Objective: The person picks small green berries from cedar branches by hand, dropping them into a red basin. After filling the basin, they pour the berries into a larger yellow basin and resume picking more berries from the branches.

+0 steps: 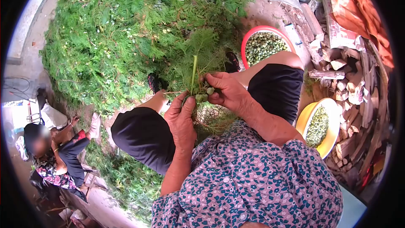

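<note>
My left hand [181,113] is closed around the lower part of a green, feathery conifer sprig [194,74], whose pale stem points up and away from me. My right hand [230,93] pinches at the sprig's right side, among small round green cones [202,97]. Both hands are close together above my lap, between my spread knees. Exactly what lies under the right fingertips is partly hidden. More cut greenery hangs below the hands.
A large heap of conifer branches [126,38] lies in front. To the right stand a red-rimmed basin [243,52] and a yellow basin [335,122], both holding green cones. Split firewood [346,84] is stacked beyond them. Another person [63,156] sits at the left.
</note>
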`<action>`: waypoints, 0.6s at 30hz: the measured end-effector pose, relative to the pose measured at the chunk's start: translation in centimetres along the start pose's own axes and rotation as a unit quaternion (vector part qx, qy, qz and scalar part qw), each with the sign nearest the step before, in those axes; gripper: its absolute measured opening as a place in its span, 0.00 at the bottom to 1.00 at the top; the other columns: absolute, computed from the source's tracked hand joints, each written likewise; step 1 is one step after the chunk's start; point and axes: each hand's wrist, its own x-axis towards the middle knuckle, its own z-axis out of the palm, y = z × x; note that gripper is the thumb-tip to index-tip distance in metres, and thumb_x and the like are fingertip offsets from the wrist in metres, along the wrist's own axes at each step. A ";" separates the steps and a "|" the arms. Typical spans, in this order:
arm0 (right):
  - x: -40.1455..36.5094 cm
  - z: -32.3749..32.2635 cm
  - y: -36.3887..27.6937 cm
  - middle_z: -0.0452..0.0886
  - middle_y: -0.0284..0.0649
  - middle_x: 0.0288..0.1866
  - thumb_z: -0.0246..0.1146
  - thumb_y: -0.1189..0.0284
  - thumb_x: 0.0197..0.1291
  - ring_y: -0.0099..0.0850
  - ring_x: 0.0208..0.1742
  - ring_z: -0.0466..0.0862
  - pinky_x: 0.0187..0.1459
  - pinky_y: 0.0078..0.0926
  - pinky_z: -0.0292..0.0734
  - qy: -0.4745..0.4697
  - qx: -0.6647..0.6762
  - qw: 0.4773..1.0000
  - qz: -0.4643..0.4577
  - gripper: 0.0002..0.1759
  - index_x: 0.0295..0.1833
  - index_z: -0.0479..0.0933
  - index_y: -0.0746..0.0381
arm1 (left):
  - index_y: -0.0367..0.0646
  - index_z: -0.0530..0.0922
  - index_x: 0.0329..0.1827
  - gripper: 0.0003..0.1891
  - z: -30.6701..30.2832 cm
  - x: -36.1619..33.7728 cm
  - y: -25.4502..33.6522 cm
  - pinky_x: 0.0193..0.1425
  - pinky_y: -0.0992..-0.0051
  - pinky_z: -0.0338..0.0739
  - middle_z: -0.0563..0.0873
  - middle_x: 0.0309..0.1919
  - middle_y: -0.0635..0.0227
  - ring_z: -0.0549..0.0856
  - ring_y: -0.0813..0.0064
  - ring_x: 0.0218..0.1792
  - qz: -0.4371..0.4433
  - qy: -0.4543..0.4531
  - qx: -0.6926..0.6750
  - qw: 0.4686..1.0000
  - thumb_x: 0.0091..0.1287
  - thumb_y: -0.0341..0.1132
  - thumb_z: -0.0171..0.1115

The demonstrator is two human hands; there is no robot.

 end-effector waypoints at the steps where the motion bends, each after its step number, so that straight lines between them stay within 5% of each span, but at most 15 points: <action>1: 0.0 -0.3 -0.1 0.74 0.35 0.24 0.53 0.66 0.63 0.18 0.14 0.65 0.14 0.12 0.57 -0.009 -0.001 1.000 0.011 0.13 0.41 0.73 0.65 | 0.30 0.76 0.47 0.13 -0.1 -0.1 -0.1 0.40 0.85 0.72 0.82 0.36 0.68 0.77 0.84 0.34 -0.006 -0.003 -0.009 1.000 0.60 0.25 0.60; 12: 0.0 -0.9 -0.3 0.75 0.34 0.24 0.54 0.67 0.62 0.17 0.14 0.67 0.12 0.10 0.56 -0.038 -0.052 0.998 0.029 0.10 0.40 0.74 0.64 | 0.30 0.77 0.45 0.12 -0.2 -0.3 0.3 0.43 0.83 0.74 0.83 0.36 0.67 0.79 0.82 0.35 -0.051 -0.020 -0.044 0.998 0.59 0.23 0.59; 18: 0.4 0.2 0.5 0.76 0.32 0.29 0.53 0.73 0.61 0.16 0.18 0.69 0.14 0.09 0.58 0.081 -0.181 0.976 -0.092 0.07 0.41 0.75 0.63 | 0.31 0.77 0.45 0.13 -0.3 0.0 -0.3 0.38 0.85 0.74 0.83 0.34 0.67 0.80 0.83 0.32 -0.044 0.013 -0.027 0.999 0.57 0.25 0.62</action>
